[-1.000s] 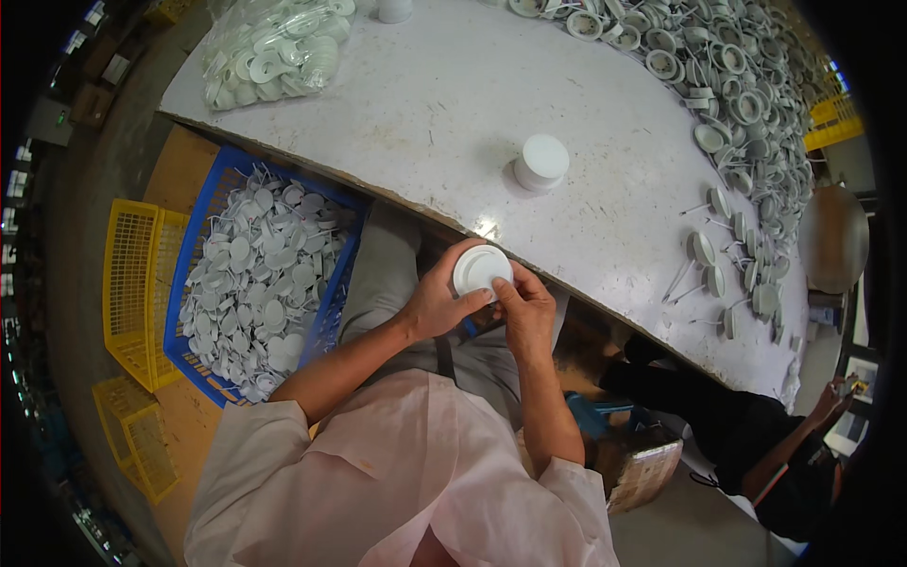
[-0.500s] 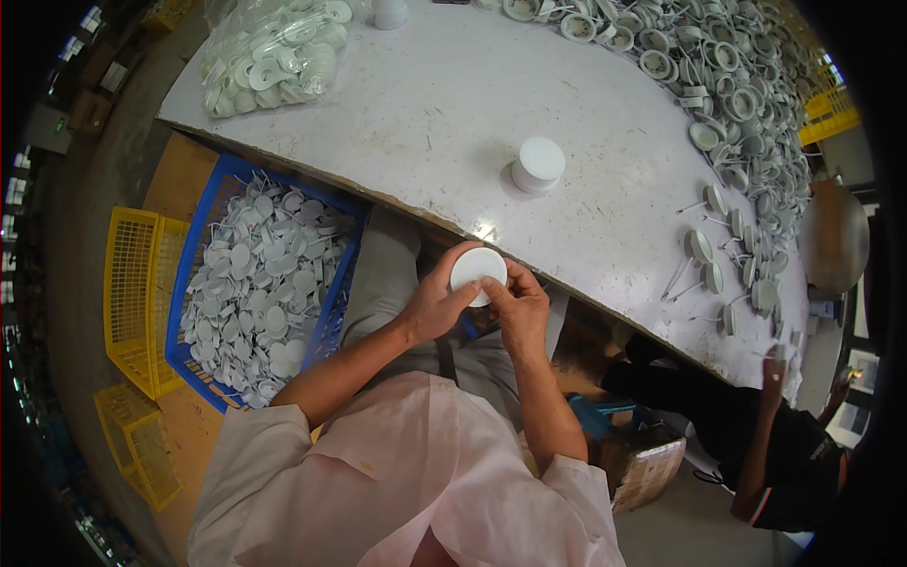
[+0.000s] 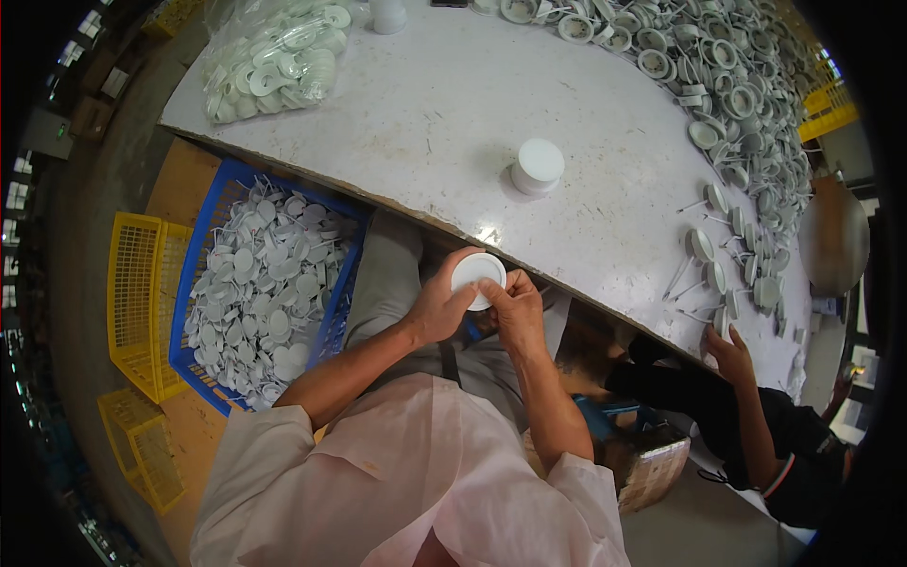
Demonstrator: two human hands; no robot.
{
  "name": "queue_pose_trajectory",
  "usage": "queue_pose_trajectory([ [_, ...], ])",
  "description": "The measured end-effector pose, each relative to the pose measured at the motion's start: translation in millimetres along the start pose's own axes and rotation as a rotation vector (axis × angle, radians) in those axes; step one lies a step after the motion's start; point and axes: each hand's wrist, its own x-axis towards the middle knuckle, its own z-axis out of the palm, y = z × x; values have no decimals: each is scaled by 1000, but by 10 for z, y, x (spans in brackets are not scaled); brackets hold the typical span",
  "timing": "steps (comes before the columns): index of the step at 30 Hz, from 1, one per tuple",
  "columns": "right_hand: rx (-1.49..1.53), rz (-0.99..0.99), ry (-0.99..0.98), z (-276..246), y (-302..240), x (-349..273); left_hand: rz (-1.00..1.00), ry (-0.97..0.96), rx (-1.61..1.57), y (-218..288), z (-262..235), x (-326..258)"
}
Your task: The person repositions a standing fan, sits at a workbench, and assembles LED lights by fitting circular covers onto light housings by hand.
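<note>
A round white disc part (image 3: 477, 276) is held just below the edge of the grey table (image 3: 425, 113), over my lap. My left hand (image 3: 438, 307) grips it from the left and underneath. My right hand (image 3: 518, 304) pinches its right rim with the fingertips. On the table above stands a short white cylinder part (image 3: 538, 166), apart from both hands.
A blue crate (image 3: 208, 236) of several white disc parts sits at my left, with yellow crates (image 3: 132, 302) beyond it. A clear bag of white parts (image 3: 274, 57) lies at the table's far left. Several white ring parts (image 3: 737, 85) are heaped at the right. Another person's hand (image 3: 729, 354) rests on the table's right edge.
Both hands stay on the white disc with small finger shifts. At the right, another person's arm has come in and its hand now rests on the table edge.
</note>
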Motion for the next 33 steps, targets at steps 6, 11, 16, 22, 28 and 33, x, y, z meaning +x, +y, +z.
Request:
queue_pose_trajectory([
  [6,-76,30,-12,78,52,65,-47,51,-201,-122,-104,10],
  [11,-158,-165,105,-71,-171,-93,15,312,-26,-312,-454,59],
  [16,-92,-408,167,-444,-235,-149,-96,448,931,-1350,-2108,-386],
  [22,-404,-654,848,-1442,-522,-182,-353,966,-336,-2350,-3494,-1100],
  [28,-841,-645,1524,-2656,-917,-274,-731,1069,325,-2889,-4283,-1791],
  [33,-740,-407,1448,-3189,-1096,-62,-632,880,922,-3064,-4156,-1769],
])
